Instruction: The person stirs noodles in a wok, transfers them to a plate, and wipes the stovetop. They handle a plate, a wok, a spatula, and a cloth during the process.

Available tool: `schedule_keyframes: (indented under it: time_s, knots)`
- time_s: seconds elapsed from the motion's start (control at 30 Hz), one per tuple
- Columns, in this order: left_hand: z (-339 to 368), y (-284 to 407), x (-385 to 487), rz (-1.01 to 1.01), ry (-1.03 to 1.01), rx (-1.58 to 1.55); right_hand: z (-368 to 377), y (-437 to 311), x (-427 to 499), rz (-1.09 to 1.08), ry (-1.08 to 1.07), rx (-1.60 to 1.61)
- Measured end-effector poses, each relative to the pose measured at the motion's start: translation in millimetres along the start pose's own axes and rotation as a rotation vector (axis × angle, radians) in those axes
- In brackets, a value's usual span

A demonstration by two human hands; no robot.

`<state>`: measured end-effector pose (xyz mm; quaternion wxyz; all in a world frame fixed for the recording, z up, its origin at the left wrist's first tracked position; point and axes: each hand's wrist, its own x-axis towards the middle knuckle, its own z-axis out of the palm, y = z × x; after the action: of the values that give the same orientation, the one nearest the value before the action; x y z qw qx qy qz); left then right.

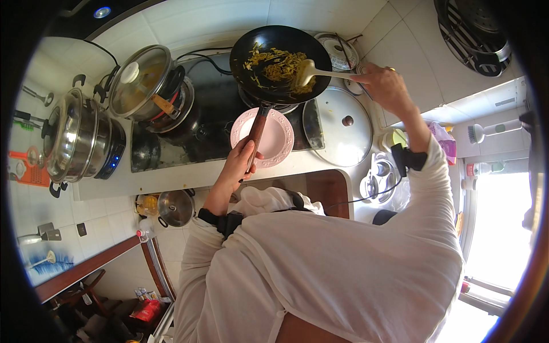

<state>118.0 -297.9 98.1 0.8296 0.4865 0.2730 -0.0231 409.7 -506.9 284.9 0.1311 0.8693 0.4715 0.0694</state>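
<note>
My left hand [240,162] is closed around the wooden handle of a black wok [246,58], which is over a burner at the back of the hob. Shredded yellow-green food [281,66] lies in the wok. My right hand [386,85] grips the handle of a pale spatula or ladle [305,73], whose head rests on the food at the wok's right side. A pink plate [281,148] with a raised rim pattern sits below the wok handle, at the hob's front, with its visible inside bare.
A glass-lidded pot [141,85] stands on the left burner, with a steel steamer [73,137] further left. A large glass lid [339,128] lies to the right of the plate. A patterned lidded dish [339,51] stands behind it. Steel dishes [379,180] are at the right counter.
</note>
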Motion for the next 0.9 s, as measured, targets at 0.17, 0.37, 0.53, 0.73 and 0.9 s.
schedule_keyframes:
  time_s: [0.17,0.37,0.53,0.73,0.9]
  knots:
    - [0,1,0,0.006,-0.008,-0.003,-25,13,-14,0.037,-0.164,0.134]
    - [1,-1,2,0.008,0.014,0.003,66,-16,22,0.262,0.040,0.303]
    - [0,-2,2,0.026,0.002,-0.018,109,8,36,0.300,0.246,0.385]
    - [-1,-1,1,0.029,-0.014,0.006,138,-28,71,0.554,-0.315,1.773]
    - [-1,-1,1,0.025,-0.004,-0.005,109,-73,50,0.248,0.012,1.018]
